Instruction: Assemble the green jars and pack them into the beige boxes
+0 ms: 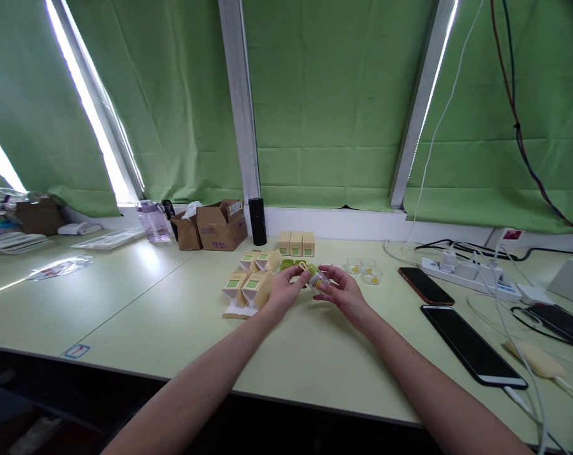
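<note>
Far left on the table point(139, 297), by the window: a purple bottle point(152, 221), then an open cardboard box point(221, 224) and a black cylinder point(257, 221). Nearer the middle, approx. five small tan cartons point(248, 287) stood open, w/ three shut ones point(296, 243) behind. Left hand point(283, 292) sat just beside the open cartons, thumb and fingertips pinched narrow on the left end of a clear pot point(317, 279). The pot, w/ yellow-green bits inside, was held just above the table, mid-centre, between both hands. Right hand point(346, 292) had fingers curled round its other end. Further right: two clear cups point(365, 268), two dark phones point(425, 285), a power strip point(467, 275).
</note>
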The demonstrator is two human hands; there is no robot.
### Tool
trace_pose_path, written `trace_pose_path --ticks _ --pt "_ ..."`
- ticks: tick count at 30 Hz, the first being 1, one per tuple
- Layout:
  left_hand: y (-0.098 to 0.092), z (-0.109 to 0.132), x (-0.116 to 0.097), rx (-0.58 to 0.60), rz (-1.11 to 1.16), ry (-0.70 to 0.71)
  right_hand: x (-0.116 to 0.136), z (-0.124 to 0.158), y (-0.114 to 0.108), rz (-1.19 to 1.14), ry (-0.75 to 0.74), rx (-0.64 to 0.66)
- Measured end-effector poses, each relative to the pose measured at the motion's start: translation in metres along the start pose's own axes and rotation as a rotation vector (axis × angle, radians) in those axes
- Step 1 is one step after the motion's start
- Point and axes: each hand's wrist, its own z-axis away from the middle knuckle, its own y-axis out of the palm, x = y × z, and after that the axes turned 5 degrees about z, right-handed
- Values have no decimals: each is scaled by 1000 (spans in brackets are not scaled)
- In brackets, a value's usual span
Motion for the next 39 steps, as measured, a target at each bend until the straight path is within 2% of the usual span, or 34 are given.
trace_pose_path --ticks 5,16,26,34,39 --pt "1 0 0 8 44 -42 0 1 0 12 -8 0" --pt "1 0 2 -3 -19 -33 1 1 2 28 -13 -14" --pt "2 1 4 35 12 -14 -1 2 1 39 -25 0" --pt "0 0 5 44 -23 -29 0 2 -1 153 -55 56" --pt "0 0 8 29 -51 -41 -5 1 -1 304 -112 27"
